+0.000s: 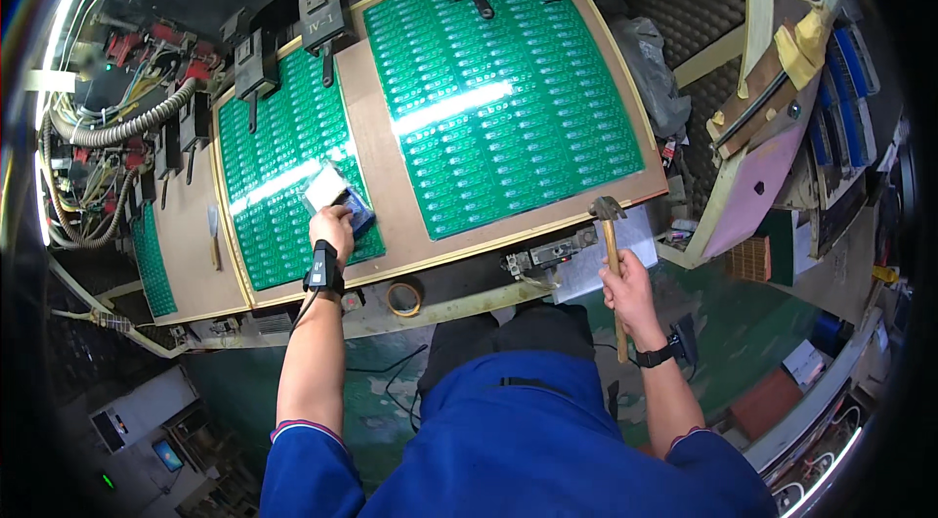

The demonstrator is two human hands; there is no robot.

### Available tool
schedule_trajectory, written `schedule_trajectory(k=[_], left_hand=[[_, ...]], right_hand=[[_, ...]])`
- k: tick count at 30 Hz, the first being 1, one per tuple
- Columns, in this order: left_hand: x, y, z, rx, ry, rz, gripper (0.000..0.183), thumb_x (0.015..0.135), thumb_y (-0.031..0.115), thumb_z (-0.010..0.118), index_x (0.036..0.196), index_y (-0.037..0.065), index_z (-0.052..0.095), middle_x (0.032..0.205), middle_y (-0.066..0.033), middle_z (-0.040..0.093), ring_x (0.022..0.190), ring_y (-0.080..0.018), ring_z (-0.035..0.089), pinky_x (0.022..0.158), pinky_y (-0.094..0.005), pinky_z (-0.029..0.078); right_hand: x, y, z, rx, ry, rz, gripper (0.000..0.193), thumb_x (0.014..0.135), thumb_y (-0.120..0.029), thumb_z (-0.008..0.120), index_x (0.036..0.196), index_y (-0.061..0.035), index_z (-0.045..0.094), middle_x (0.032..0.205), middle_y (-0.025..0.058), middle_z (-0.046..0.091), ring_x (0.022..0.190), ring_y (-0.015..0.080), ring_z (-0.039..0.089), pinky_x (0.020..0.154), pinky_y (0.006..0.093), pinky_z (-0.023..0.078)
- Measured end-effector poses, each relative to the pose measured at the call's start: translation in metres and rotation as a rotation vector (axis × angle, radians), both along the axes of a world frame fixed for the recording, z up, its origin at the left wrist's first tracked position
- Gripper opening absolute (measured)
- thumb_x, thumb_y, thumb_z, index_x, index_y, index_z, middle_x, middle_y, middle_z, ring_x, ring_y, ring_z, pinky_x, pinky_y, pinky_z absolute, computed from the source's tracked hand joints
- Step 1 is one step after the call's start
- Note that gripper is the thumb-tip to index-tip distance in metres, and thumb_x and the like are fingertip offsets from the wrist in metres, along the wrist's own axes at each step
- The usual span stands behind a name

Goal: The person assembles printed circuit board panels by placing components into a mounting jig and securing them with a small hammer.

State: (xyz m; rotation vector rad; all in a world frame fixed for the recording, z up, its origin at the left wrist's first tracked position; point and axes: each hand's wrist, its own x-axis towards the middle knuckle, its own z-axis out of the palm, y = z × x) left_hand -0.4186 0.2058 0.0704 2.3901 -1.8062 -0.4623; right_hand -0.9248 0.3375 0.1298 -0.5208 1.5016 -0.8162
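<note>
Claw hammer (612,242), head view: located off the front right corner of the brown board (373,142), its wooden handle clamped in the closed fingers of the right hand (630,295), head pointing away from the person. Left hand (332,233) is over the left green circuit-board panel (283,142), fingers closed on a blue-and-white block (327,188); contact with the panel cannot be determined. Wooden-handled blade (214,242) lies left of that panel. Larger green circuit-board panel (518,142) lies to the right.
</note>
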Motion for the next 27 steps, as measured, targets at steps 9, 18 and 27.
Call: schedule_trajectory(k=[9, 18, 27], left_hand=[[-0.027, 0.0, 0.022, -0.079, 0.267, 0.046, 0.015, 0.092, 0.004, 0.065, 0.101, -0.002, 0.076, 0.09, -0.016, 0.076, 0.079, -0.0218, 0.072, 0.077, -0.0329, 0.057], [-0.292, -0.022, 0.04, 0.227, 0.774, -0.386, 0.008, 0.088, 0.0, 0.068, 0.096, -0.003, 0.069, 0.081, -0.0062, 0.07, 0.075, -0.0134, 0.065, 0.07, -0.0291, 0.053], [-0.443, -0.057, 0.006, 0.107, 0.536, -0.635, 0.006, 0.088, 0.001, 0.066, 0.094, 0.0, 0.064, 0.096, -0.0154, 0.072, 0.086, -0.0301, 0.069, 0.078, -0.0388, 0.053]], right_hand=[[-0.035, 0.009, -0.035, -0.088, 0.151, 0.041, 0.018, 0.094, -0.01, 0.068, 0.102, -0.0012, 0.054, 0.079, 0.0011, 0.053, 0.071, 0.0091, 0.047, 0.06, 0.0304, 0.041], [-0.066, 0.032, -0.032, -0.047, 0.263, -0.092, 0.021, 0.091, -0.013, 0.068, 0.099, 0.001, 0.055, 0.077, 0.0089, 0.056, 0.07, 0.0159, 0.052, 0.064, 0.0346, 0.044], [-0.088, 0.042, -0.045, -0.087, 0.287, -0.155, 0.018, 0.092, -0.01, 0.067, 0.102, -0.0001, 0.054, 0.075, 0.0069, 0.056, 0.064, 0.0142, 0.054, 0.058, 0.0309, 0.042]])
